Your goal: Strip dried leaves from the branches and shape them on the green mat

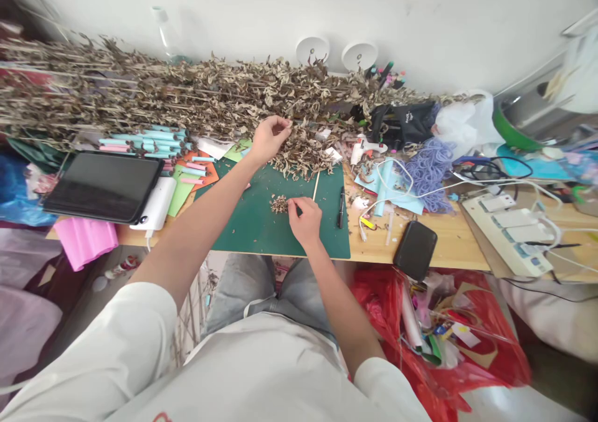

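My left hand (271, 139) reaches over to the long heap of dried plant stems (210, 95) at the back of the table. Its thumb and fingers pinch at the dried leaves there. Low over the green cutting mat (252, 232), my right hand (306, 221) is closed on a small bunch of dried leaves (279, 205), which points left out of the fingertips. A thin light stick (316, 186) lies on the mat just beyond this hand. Leaf crumbs are scattered across the mat, and a black pen (341, 207) rests along its right side.
Left of the mat are a black tablet (105, 185), a white power bank (156, 204) and rolled blue and pink papers (159, 140). Rightward lie a glue gun (367, 149), purple cord (430, 173), a black phone-like case (415, 249) and a power strip (509, 232). A red bag (495, 372) hangs below.
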Motion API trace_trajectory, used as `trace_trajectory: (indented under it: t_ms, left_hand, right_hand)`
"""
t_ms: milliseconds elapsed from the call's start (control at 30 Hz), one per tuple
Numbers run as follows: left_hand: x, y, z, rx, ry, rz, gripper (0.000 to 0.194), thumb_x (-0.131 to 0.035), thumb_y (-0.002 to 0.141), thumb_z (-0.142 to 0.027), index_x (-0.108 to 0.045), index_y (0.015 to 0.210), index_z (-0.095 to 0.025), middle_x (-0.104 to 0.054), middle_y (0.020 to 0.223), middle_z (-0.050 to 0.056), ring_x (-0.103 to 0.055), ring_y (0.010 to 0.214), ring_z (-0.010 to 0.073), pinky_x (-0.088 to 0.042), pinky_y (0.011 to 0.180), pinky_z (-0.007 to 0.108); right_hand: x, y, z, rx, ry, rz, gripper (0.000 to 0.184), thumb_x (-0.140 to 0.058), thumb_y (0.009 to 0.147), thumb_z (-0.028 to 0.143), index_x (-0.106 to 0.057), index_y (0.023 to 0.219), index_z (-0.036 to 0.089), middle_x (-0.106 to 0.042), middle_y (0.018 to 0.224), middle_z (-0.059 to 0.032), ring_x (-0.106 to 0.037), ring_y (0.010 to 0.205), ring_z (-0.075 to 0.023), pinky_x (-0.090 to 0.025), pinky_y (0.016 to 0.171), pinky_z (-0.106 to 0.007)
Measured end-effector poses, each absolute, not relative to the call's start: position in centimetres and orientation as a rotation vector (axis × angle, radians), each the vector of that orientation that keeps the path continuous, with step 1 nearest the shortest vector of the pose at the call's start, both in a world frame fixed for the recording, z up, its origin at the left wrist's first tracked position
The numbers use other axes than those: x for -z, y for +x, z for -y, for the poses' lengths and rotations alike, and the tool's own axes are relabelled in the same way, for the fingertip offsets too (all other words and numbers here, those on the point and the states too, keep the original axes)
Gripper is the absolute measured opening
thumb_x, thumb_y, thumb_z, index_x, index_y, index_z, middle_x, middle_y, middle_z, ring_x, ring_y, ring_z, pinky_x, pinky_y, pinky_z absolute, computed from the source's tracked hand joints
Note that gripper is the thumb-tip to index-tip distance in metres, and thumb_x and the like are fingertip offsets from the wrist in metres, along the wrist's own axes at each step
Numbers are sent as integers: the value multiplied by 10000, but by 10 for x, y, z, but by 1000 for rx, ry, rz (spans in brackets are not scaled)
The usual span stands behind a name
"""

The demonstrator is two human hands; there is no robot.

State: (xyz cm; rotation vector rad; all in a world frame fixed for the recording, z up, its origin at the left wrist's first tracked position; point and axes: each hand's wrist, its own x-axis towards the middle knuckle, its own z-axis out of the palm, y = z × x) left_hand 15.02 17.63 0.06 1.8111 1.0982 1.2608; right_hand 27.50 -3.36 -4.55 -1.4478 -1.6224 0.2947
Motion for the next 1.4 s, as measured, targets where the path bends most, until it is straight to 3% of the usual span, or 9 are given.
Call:
trace_trajectory:
  t_ms: [233,500,867,1067,1267,1400]
  left_hand:
    - [16,157,-176,-1226,1560,-1139,337,-561,929,-517,-494,1109,-239,-563,965,44,-630,1036,193,-510,932,425]
    - [-8,159,-156,-1095,1464,-1145,364,-537,929,-552,-485,1138,-259,-565,990,54,-663,998,203,-541,865,437]
    - [-11,153,-139,-1098,1393,-1072,306,-538,931,-512,-513,1126,-278,-640,894,30,-679,893,164,-553,832,340]
    - [-9,144,-129,-1073,1415,-1050,375,-468,955,-481,-555,1233,-244,-693,1001,96,-682,917,189,-557,810,360]
    - [-15,137,-111,-1072,1276,-1064,390,-448,957,-466,-613,1207,-216,-710,1005,104,-670,856,174,-552,764,322]
    - [-19,131,-83,-1107,1198,-1065,346,-587,889,-368,-623,1187,-197,-696,978,76,-641,785,131,-527,726,268]
  right_hand:
    - [46,276,33,-291,-1463,1643,255,-504,954,289,-702,823,196,-721,820,-53,-636,808,-191,-448,767,-319]
    - [45,276,34,-322,-1465,1654,263,-494,959,297,-702,832,198,-720,822,-54,-633,812,-193,-455,767,-327]
    - [45,276,34,-310,-1442,1650,266,-491,958,289,-696,820,191,-717,815,-56,-633,803,-192,-457,764,-321]
    - [44,276,34,-322,-1450,1655,284,-476,964,303,-694,819,192,-712,811,-62,-631,806,-195,-459,777,-328]
    - [44,277,34,-294,-1447,1656,282,-471,964,299,-693,826,193,-714,816,-65,-634,806,-196,-466,769,-327]
    - [44,277,34,-285,-1446,1651,285,-470,965,306,-690,823,195,-716,818,-67,-640,812,-204,-486,775,-344]
